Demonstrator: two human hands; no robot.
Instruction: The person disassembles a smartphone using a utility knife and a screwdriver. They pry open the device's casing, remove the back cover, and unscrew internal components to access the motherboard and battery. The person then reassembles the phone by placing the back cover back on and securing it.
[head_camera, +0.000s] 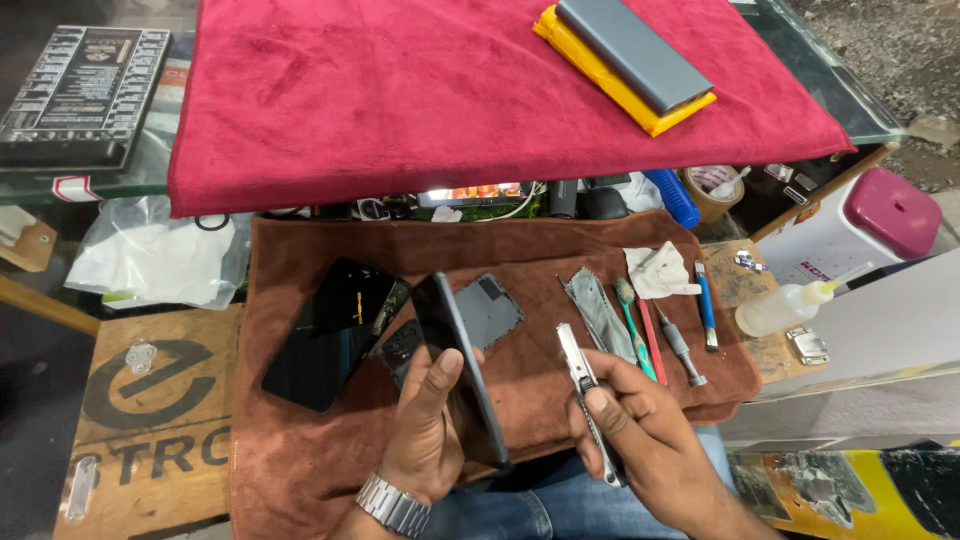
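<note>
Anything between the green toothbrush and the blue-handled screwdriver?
Head view: a red pen and a grey screwdriver lie between toothbrush and blue screwdriver.

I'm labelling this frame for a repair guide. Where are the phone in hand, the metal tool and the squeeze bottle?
phone (462, 350), head view, upper edge of its body.
metal tool (576, 364), head view, upper shaft.
squeeze bottle (775, 309), head view, middle of its body.

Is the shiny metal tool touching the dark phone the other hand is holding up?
Apart. The head view shows brown cloth between the slim metal utility knife in the right hand and the dark slim phone in the left hand.
</note>
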